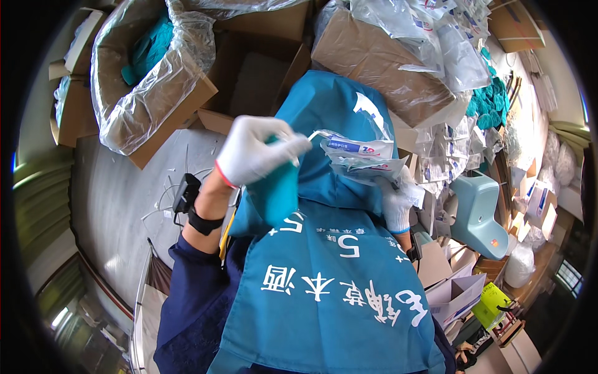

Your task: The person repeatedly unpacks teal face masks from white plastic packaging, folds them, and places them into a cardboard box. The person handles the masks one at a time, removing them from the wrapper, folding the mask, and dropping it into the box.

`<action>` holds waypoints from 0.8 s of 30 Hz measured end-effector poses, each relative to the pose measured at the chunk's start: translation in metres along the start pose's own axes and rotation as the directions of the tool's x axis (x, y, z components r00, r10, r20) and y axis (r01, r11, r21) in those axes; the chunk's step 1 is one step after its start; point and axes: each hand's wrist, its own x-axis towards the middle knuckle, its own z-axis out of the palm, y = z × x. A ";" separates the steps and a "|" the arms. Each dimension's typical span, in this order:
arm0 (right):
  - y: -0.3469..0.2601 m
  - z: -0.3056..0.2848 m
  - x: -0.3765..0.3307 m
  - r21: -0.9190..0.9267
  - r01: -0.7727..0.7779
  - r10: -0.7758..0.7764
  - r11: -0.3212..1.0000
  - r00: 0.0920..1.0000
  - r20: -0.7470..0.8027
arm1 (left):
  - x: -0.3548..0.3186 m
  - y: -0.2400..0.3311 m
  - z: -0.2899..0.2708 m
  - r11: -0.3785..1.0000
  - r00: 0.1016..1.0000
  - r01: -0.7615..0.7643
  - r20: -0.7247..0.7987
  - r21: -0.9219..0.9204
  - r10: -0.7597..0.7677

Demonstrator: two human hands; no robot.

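My left hand [256,151], in a white knit glove, is raised left of my lap with fingers pinched together. From it hangs a teal face mask [274,194], smeared by motion, and a thin white strap shows near the fingertips. My right hand [397,204], also gloved in white, grips several clear plastic bags [358,148] with blue and white print; its fingers are partly hidden behind them. The bags fan out toward my left hand over the teal apron [330,311] that covers my lap.
At the far left stands a plastic-lined carton [165,134] with teal masks inside, beside an open brown carton [205,118]. A carton [386,68] heaped with clear bags is at the far right. A pale green plastic stool [476,215] sits to the right.
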 end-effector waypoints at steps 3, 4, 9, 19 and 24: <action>0.006 0.005 -0.001 0.056 0.008 -0.007 0.998 1.000 -0.011 | 0.000 -0.005 0.032 0.975 0.969 -0.221 0.124 0.027 0.216; 0.004 0.005 -0.002 0.038 0.007 -0.007 0.999 1.000 -0.004 | 0.004 -0.013 0.037 0.941 0.938 -0.334 0.121 0.057 0.326; -0.008 0.008 -0.002 -0.027 0.042 -0.043 0.999 0.998 -0.043 | 0.012 -0.021 0.043 0.886 0.923 -0.363 0.238 0.289 0.301; -0.015 0.011 -0.002 -0.041 0.010 -0.008 0.999 0.999 0.048 | 0.012 -0.017 0.055 0.899 0.939 -0.295 0.272 0.324 0.210; -0.009 0.013 -0.001 -0.084 0.119 -0.114 0.989 0.992 0.058 | 0.020 -0.036 0.070 0.743 0.920 -0.380 0.307 0.552 0.243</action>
